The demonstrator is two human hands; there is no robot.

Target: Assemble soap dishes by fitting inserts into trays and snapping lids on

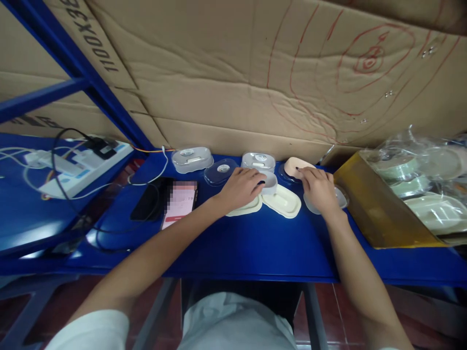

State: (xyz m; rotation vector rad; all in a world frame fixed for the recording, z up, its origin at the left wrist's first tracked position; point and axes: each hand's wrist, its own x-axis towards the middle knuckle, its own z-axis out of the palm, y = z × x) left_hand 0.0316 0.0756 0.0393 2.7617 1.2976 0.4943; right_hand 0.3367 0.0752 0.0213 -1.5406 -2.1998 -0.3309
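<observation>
Above the blue table, my left hand (pixel 242 188) has its fingers curved onto a small grey-white oval dish (pixel 269 183). Part of that dish is hidden behind the fingers. Below it lie two cream oval trays, one under my left hand and one cream tray (pixel 282 201) just right of it. My right hand (pixel 320 187) pinches the edge of a peach oval dish (pixel 292 167), which rests on a clear lid (pixel 283 176). A translucent cover (pixel 342 198) lies partly under my right hand.
Two closed clear-lidded boxes (pixel 192 160) and a loose clear lid (pixel 221 171) stand along the cardboard wall (pixel 204 73). At left lie a phone (pixel 180 201), a black device (pixel 151 200) and a cabled power strip (pixel 87 170). An open carton (pixel 379 209) of wrapped dishes stands right.
</observation>
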